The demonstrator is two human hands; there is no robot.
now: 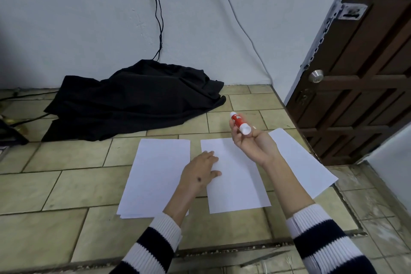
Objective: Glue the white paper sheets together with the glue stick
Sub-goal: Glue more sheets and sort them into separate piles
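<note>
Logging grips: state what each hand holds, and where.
Right hand grips the glue stick around its red barrel. Left hand holds nothing, resting flat on the middle sheet.

Red-and-white glue stick point(239, 123); white paper sheets point(235, 176); navy-and-white striped sleeves point(320, 238); black cloth point(135, 98).

Three lots of flat white paper sheets are lying mid-frame: left stack point(153, 176), middle sheet point(238, 180), right sheet point(298, 160); one red-and-white plastic glue stick point(239, 123); one crumpled black cloth point(138, 98).

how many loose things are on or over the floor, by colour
white: 3 paper lots, left stack, middle sheet, right sheet
red and white: 1 glue stick, in the right hand
black: 1 cloth
total: 5
</note>
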